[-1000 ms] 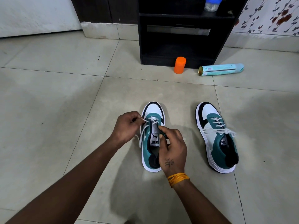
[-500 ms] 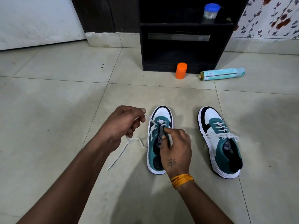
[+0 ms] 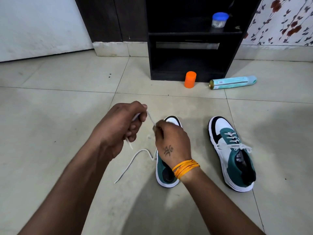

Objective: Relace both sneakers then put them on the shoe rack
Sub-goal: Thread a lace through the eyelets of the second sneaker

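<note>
An orange cap (image 3: 190, 79) stands upright on the floor (image 3: 50, 116) at the upper middle of the frame, just in front of the black shoe rack (image 3: 188, 38), and a pale blue spray can (image 3: 232, 82) lies on its side to the right of it. A small jar with a blue lid (image 3: 219, 20) sits on the rack's upper shelf at the top of the frame. Low in the centre, the right hand (image 3: 171, 143) covers the front and middle of the left sneaker (image 3: 165, 175), so its eyelets are hidden; only the white toe and the teal heel show. Its fingers pinch the white lace (image 3: 133, 160) close to the shoe. The left hand (image 3: 118, 129), left of centre, has its fingers curled round the same lace, a short stretch running taut between the two hands, while the loose end trails down across the floor toward the lower left. The right sneaker (image 3: 232, 153) stands apart at centre right, laced and tied. The floor is pale glossy tile with thin dark joints; a white wall fills the upper left, dark wood panels stand beside the rack, and flowered wallpaper (image 3: 284, 21) covers the upper right.
</note>
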A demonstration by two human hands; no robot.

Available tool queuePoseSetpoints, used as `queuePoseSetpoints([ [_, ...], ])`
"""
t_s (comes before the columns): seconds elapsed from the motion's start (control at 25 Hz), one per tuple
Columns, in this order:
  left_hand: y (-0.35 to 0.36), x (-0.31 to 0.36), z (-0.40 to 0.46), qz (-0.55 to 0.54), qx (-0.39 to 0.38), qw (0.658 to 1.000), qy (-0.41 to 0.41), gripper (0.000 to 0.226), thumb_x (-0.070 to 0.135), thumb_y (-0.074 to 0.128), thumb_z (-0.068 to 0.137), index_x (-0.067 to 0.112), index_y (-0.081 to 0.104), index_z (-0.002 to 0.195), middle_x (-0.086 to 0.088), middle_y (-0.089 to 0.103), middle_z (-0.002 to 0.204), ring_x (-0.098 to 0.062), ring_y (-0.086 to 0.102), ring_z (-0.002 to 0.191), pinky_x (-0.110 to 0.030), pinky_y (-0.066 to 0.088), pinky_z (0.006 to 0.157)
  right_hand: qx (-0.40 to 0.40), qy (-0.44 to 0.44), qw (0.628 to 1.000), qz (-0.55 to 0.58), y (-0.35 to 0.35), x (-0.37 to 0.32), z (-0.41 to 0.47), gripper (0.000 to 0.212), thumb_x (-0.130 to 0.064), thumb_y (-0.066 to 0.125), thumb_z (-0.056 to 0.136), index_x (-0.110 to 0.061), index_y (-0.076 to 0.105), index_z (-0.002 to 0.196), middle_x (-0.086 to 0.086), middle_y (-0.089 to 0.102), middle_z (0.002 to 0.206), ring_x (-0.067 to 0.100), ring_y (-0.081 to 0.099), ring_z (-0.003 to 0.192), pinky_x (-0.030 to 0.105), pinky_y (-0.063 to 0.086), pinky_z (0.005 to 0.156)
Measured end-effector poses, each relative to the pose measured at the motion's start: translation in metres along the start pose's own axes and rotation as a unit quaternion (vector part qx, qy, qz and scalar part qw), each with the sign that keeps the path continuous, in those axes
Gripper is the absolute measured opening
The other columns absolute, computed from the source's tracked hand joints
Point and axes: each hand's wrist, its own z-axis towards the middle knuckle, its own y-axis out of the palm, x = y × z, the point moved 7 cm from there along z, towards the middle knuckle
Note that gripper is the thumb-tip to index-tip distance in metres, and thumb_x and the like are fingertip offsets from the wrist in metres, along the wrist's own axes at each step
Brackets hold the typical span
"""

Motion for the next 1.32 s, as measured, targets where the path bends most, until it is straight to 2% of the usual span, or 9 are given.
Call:
queuePoseSetpoints([
  [0.08, -0.009, -0.003, 0.003, 0.000, 0.024, 1.000, -0.004, 0.035, 0.028, 0.053, 0.099, 0.015, 0.051, 0.067, -0.001, 0.024, 0.059, -0.018, 0.017, 0.050, -0.028, 0.021, 0.049, -0.088, 0.023, 0.996, -0.009, 0.008, 0.003, 0.002, 0.017, -0.032, 0.056, 0.100, -0.026, 0.069, 0.110, 0.000, 0.073, 0.087, 0.026, 0.067, 0.091, 0.032, 0.039, 0.063],
  [0.2, -0.010, -0.009, 0.005, 0.009, 0.028, 1.000, -0.012, 0.034, 0.028, 0.053, 0.098, 0.015, 0.052, 0.067, -0.001, 0.023, 0.059, -0.019, 0.016, 0.051, -0.029, 0.020, 0.050, -0.016, -0.046, 0.995, 0.090, -0.019, -0.024, 0.005, 0.035, -0.026, 0.063, 0.096, -0.027, 0.060, 0.131, -0.006, 0.068, 0.081, 0.018, 0.061, 0.076, 0.035, 0.047, 0.067],
  [0.32, 0.000, -0.008, 0.002, 0.018, 0.006, 1.000, -0.011, 0.034, 0.029, 0.052, 0.098, 0.013, 0.051, 0.069, 0.001, 0.022, 0.057, -0.018, 0.015, 0.051, -0.028, 0.020, 0.047, 0.042, -0.127, 0.980, 0.145, -0.032, -0.046, 0.010, 0.018, -0.017, 0.055, 0.099, -0.020, 0.064, 0.114, -0.008, 0.064, 0.082, 0.014, 0.052, 0.069, 0.037, 0.046, 0.064],
  [0.44, 0.002, -0.004, 0.000, 0.013, 0.003, 1.000, -0.012, 0.035, 0.029, 0.052, 0.099, 0.013, 0.050, 0.068, 0.002, 0.022, 0.055, -0.017, 0.015, 0.049, -0.027, 0.020, 0.045, 0.027, -0.098, 0.986, 0.132, -0.018, -0.028, 0.008, 0.009, -0.016, 0.051, 0.101, -0.016, 0.059, 0.095, -0.003, 0.062, 0.077, 0.020, 0.050, 0.068, 0.037, 0.040, 0.059],
  [0.68, 0.004, -0.011, 0.000, 0.047, -0.010, 0.999, -0.024, 0.034, 0.027, 0.052, 0.099, 0.012, 0.055, 0.069, 0.000, 0.028, 0.058, -0.018, 0.021, 0.050, -0.031, 0.025, 0.053, 0.043, -0.074, 0.988, 0.125, -0.020, -0.022, -0.005, 0.023, -0.014, 0.056, 0.099, -0.018, 0.061, 0.121, -0.007, 0.061, 0.079, 0.011, 0.050, 0.072, 0.029, 0.038, 0.063],
  [0.88, 0.000, -0.015, 0.004, 0.054, 0.012, 0.998, 0.017, 0.030, 0.021, 0.061, 0.101, 0.005, 0.075, 0.080, -0.006, 0.053, 0.059, -0.018, 0.041, 0.050, -0.029, 0.043, 0.053, 0.073, -0.110, 0.980, 0.151, -0.025, -0.025, -0.006, 0.015, -0.008, 0.052, 0.098, -0.015, 0.065, 0.100, -0.008, 0.060, 0.081, 0.006, 0.044, 0.072, 0.031, 0.039, 0.065],
  [1.04, -0.001, -0.019, 0.006, 0.010, 0.032, 0.999, 0.039, 0.015, 0.013, 0.062, 0.103, 0.004, 0.073, 0.101, -0.016, 0.074, 0.076, -0.023, 0.062, 0.059, -0.032, 0.056, 0.062, 0.060, -0.070, 0.985, 0.148, -0.013, -0.008, -0.007, 0.015, -0.010, 0.054, 0.100, -0.015, 0.067, 0.101, -0.007, 0.062, 0.079, 0.009, 0.050, 0.070, 0.027, 0.034, 0.063],
  [1.2, 0.010, -0.023, 0.009, -0.071, -0.054, 0.996, 0.016, 0.017, 0.006, 0.051, 0.104, 0.001, 0.066, 0.110, -0.020, 0.078, 0.103, -0.033, 0.077, 0.088, -0.039, 0.063, 0.085, 0.048, -0.052, 0.982, 0.178, -0.009, -0.001, -0.010, 0.015, -0.003, 0.056, 0.095, -0.015, 0.064, 0.094, -0.013, 0.052, 0.066, 0.005, 0.046, 0.060, 0.019, 0.032, 0.058],
  [1.32, 0.010, -0.030, 0.015, -0.056, -0.060, 0.997, 0.012, 0.020, 0.004, 0.049, 0.104, -0.001, 0.065, 0.115, -0.017, 0.079, 0.106, -0.034, 0.077, 0.098, -0.040, 0.062, 0.090, 0.037, 0.004, 0.975, 0.218, -0.006, 0.011, -0.011, 0.028, -0.004, 0.058, 0.096, -0.018, 0.064, 0.120, -0.010, 0.058, 0.070, 0.004, 0.055, 0.064, 0.013, 0.036, 0.060],
])
